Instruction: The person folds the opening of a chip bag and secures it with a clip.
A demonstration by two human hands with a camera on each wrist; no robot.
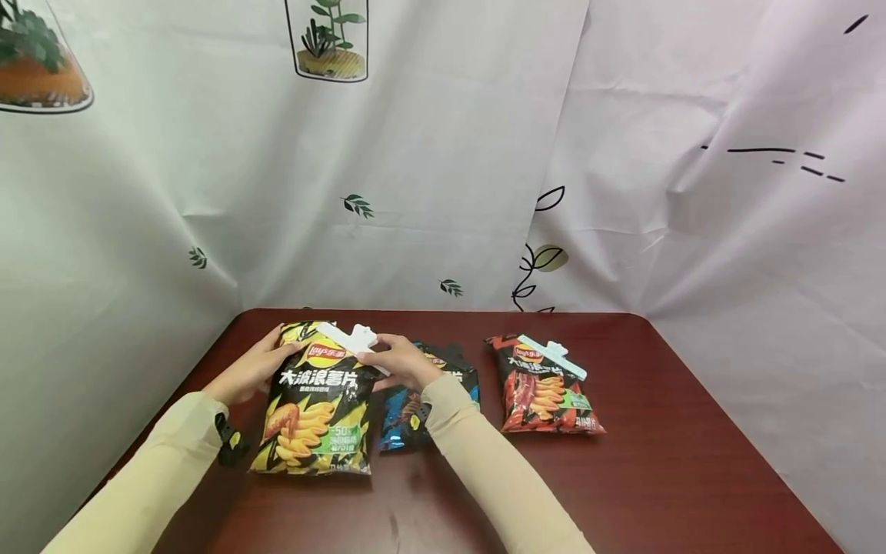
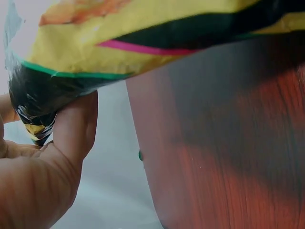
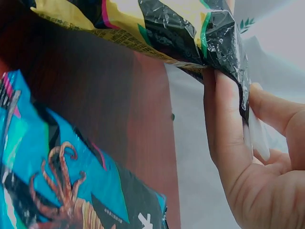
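Note:
A black and yellow chip bag (image 1: pixel 314 408) lies on the dark red table (image 1: pixel 657 477), its top raised a little. A white sealing clip (image 1: pixel 353 342) lies across that top. My left hand (image 1: pixel 252 369) grips the bag's upper left corner (image 2: pixel 35 102), thumb underneath. My right hand (image 1: pixel 398 362) pinches the upper right edge (image 3: pixel 224 47) together with the white clip (image 3: pixel 257 138). A blue chip bag (image 1: pixel 404 419) lies partly under my right forearm and shows in the right wrist view (image 3: pixel 52 191).
A red chip bag (image 1: pixel 547 388) with a pale blue clip (image 1: pixel 554 355) across its top lies to the right. White printed cloth (image 1: pixel 443 169) hangs behind and beside the table. Bare tabletop stretches along the front and right.

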